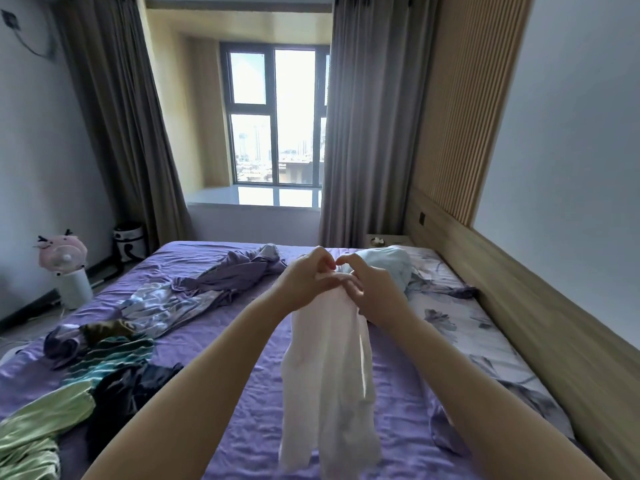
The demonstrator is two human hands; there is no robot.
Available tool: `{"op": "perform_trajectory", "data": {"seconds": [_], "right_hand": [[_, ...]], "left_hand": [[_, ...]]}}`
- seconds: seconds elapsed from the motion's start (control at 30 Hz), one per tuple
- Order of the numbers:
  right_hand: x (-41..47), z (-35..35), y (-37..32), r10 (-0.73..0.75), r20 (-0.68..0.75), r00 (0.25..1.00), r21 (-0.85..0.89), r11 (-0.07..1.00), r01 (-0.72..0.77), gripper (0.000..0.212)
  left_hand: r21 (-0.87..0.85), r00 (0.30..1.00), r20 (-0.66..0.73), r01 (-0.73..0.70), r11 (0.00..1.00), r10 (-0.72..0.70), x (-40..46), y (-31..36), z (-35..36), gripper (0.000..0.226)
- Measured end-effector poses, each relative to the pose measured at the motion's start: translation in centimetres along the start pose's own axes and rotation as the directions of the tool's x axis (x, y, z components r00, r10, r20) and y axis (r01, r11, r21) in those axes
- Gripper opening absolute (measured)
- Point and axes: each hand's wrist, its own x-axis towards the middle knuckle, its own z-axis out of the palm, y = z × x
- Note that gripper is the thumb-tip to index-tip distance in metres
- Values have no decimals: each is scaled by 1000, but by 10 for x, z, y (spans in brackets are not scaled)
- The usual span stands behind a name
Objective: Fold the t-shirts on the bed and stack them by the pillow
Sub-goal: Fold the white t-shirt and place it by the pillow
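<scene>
A pale pink-white t-shirt (329, 368) hangs bunched in the air above the purple bed (214, 344). My left hand (306, 275) and my right hand (372, 285) both pinch its top edge, close together. More garments lie loose on the bed's left side: a purple one (235, 271), a floral blue-white one (162, 303), a teal striped one (110, 358), a dark one (124, 393) and a light green one (38, 427). A floral pillow (460, 327) lies along the right side. A light blue bundle (388, 265) sits behind my right hand.
A wooden headboard (554, 327) runs along the right edge of the bed. On the floor at the left stand a pink fan (64, 258) on a white base and a small bin (129, 242). Curtains frame the window (277, 119) beyond the bed.
</scene>
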Motion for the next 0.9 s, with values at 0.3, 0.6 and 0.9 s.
{"op": "perform_trajectory", "data": {"seconds": [0.3,0.6,0.9], "right_hand": [[25,-31,-5,273,229,935,406,846,-346,31],[-40,30,82,455,525,719,46,829,-558,37],[-158,145,142,533,733,423,-183,753,-632,44]], "left_hand": [[-56,999,-43,-21,998,19,-32,-13,36,8],[62,743,436,538,841,-508,-119,-86,164,87],[310,654,441,532,788,-615,-145,-161,190,69]]}}
